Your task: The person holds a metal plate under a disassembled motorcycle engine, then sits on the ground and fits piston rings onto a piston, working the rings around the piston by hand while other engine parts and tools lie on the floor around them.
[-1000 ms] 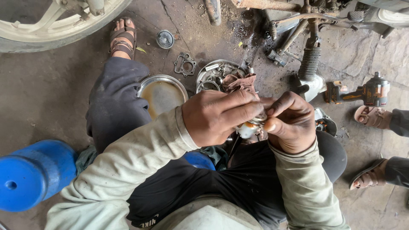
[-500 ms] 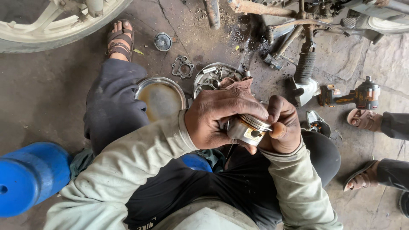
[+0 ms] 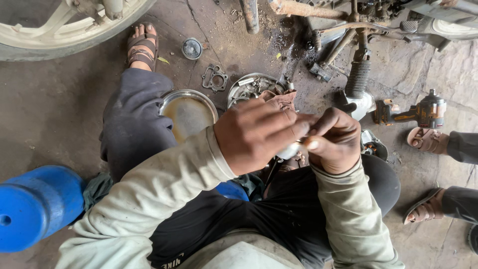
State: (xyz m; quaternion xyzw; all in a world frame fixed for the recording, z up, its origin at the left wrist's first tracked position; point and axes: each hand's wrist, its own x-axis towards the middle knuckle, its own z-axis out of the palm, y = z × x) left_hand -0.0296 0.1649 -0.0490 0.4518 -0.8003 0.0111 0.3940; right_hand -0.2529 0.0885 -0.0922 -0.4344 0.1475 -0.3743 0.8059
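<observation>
Two hands were seen in the single head view, brought together above the lap. The left hand (image 3: 259, 134) was curled over a small pale metal part (image 3: 290, 150), and the right hand (image 3: 334, 142) pinched the same part from the other side with thumb and fingertips closed narrowly on it. Most of the part was hidden by the fingers, so its shape could only be guessed at; it seemed to be a small round engine piece.

Below and beyond the hands, a shallow metal bowl (image 3: 188, 112) of yellowish liquid was set on the dirty floor, with a second dish of loose parts (image 3: 251, 87) and a gasket (image 3: 214, 78) just past it. A cordless impact driver (image 3: 413, 112) lay well to the right, near another person's sandalled foot (image 3: 424, 139).

Several risks were judged from this. The grip looked oily, so the part could be let slip and lost among the grit, or dropped into the bowl. A finger could be nipped if the piece were forced. The bowl, near the knee, could be tipped by a shifted leg
</observation>
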